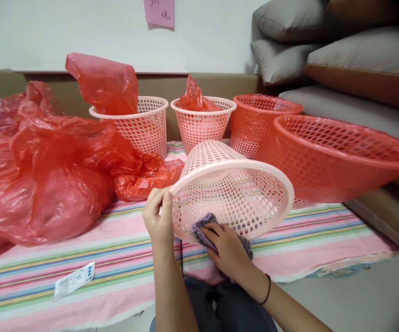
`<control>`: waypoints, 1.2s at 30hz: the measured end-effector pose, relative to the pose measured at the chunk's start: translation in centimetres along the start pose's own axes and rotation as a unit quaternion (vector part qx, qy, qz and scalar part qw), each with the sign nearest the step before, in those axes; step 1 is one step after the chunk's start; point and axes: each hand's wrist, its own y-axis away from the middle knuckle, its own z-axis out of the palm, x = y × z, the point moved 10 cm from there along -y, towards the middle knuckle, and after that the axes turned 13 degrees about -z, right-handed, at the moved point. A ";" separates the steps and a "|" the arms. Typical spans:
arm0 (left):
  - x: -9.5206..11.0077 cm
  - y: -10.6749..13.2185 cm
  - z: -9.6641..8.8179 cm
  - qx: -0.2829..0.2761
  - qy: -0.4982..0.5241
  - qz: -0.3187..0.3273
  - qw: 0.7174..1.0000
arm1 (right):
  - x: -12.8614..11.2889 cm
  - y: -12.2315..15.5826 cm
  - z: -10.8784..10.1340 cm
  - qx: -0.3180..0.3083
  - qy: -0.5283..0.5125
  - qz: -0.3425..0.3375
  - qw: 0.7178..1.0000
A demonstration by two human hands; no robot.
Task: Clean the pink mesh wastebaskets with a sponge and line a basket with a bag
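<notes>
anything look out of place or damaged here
Nothing looks clearly damaged or spilled. A white tag lies loose on the striped cloth, attached to nothing visible, so it looks stray. The front basket is tilted, but the left hand holds it.

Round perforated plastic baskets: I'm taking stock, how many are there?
5: one basket in the left hand, two baskets behind, two at right in red plastic film. More may be hidden.
</notes>
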 end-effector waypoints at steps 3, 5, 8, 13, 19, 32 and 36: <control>3.1 -0.2 -0.6 0.046 -0.050 0.069 0.995 | -0.6 1.1 0.5 -0.028 0.025 0.010 0.999; 4.7 -0.2 0.3 0.029 -0.093 0.116 0.988 | -0.9 0.8 0.6 -0.044 0.045 0.013 0.998; 5.0 -0.1 2.1 -0.030 -0.134 0.139 0.981 | -1.1 0.3 0.4 -0.053 0.061 0.013 0.997; 2.4 -0.5 1.5 -0.052 -0.075 0.040 0.995 | -0.1 0.1 -1.0 -0.069 0.041 -0.005 0.997; 3.0 0.3 2.0 -0.063 -0.116 0.014 0.991 | 3.7 -4.9 -6.9 0.022 0.012 -0.012 1.000; 4.1 1.7 5.1 -0.161 -0.094 0.078 0.979 | 11.7 -11.9 -2.4 0.074 0.041 0.128 0.988; 3.4 1.6 5.1 -0.169 -0.046 0.071 0.982 | 10.6 -10.5 -2.3 0.062 0.036 0.117 0.991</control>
